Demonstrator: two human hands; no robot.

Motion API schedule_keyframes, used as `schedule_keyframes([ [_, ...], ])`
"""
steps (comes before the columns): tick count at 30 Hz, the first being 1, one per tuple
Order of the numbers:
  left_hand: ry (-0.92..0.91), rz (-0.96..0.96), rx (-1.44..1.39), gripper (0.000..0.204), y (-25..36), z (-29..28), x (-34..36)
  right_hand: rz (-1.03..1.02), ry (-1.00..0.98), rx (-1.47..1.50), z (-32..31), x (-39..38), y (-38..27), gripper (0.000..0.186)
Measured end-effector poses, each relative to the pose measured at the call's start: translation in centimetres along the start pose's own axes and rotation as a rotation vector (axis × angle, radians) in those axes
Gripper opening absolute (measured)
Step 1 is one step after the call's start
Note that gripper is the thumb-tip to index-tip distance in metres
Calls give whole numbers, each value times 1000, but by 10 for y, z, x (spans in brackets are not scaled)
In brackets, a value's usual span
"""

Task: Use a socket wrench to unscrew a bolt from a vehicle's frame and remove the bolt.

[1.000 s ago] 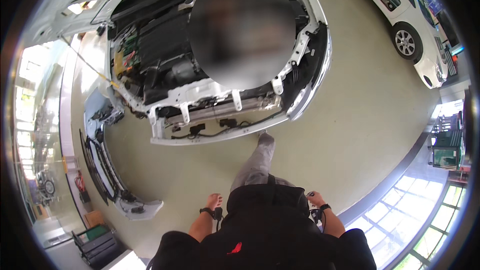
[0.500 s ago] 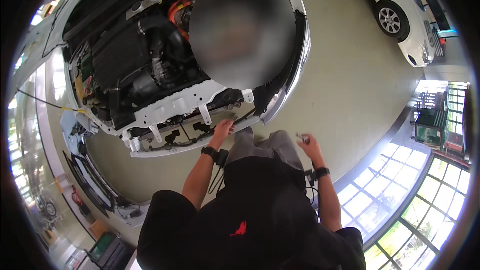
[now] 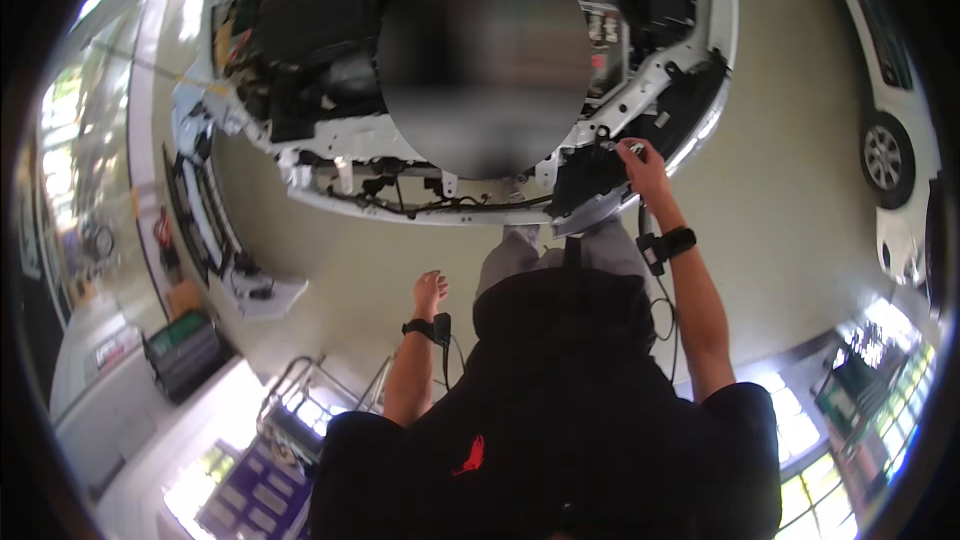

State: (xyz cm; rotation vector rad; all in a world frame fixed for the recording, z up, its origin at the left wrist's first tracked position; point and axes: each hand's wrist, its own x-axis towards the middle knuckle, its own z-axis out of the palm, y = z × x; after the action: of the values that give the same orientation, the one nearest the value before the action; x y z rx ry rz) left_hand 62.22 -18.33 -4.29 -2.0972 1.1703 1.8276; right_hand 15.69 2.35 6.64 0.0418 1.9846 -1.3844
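Observation:
My right hand (image 3: 645,168) reaches over the front right corner of a car whose engine bay stands uncovered. Its fingers are closed on a small metallic piece (image 3: 637,149), too small to name. Close to the fingertips lie the white front frame (image 3: 655,75) and the dark headlight area (image 3: 590,178). My left hand (image 3: 430,290) hangs over the floor, away from the car, loosely open with nothing visible in it. Both wrists wear dark bands with small boxes and cables. A round grey blur hides the middle of the engine bay.
The front crossbar (image 3: 430,215) of the car runs just ahead of my legs. A removed bumper (image 3: 200,205) lies on the floor to the left. Another white car (image 3: 890,155) stands at the right. A metal-framed cart (image 3: 300,410) is behind me on the left.
My right hand has moved forward from beside my leg to the car's front right corner. The left hand has drawn back from the crossbar. The view has shifted, showing more of the car's right side.

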Motion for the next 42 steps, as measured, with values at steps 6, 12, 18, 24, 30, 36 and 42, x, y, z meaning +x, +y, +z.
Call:
schedule_keyframes([
  [6, 149, -99, -293, 29, -101, 59, -77, -69, -234, -302, -6, 40, 1, 32],
  [12, 129, 143, -149, 27, -205, 168, -108, -167, -436, -286, -7, 54, 5, 23],
  [18, -55, 414, 284, 25, -260, 209, -98, -355, -309, -433, -13, 47, 14, 24],
  [24, -69, -36, -247, 24, -163, 165, -63, -367, -225, -473, -8, 35, 12, 24],
  [30, 54, 52, -416, 24, -48, 86, -34, -297, -227, -445, 3, 49, 20, 22],
  [36, 26, 434, 60, 22, 19, 79, 2, -162, -191, -472, 9, 61, 10, 27],
  [42, -120, 714, 457, 25, 128, 139, 6, -450, -284, -1033, 12, 41, -12, 26],
])
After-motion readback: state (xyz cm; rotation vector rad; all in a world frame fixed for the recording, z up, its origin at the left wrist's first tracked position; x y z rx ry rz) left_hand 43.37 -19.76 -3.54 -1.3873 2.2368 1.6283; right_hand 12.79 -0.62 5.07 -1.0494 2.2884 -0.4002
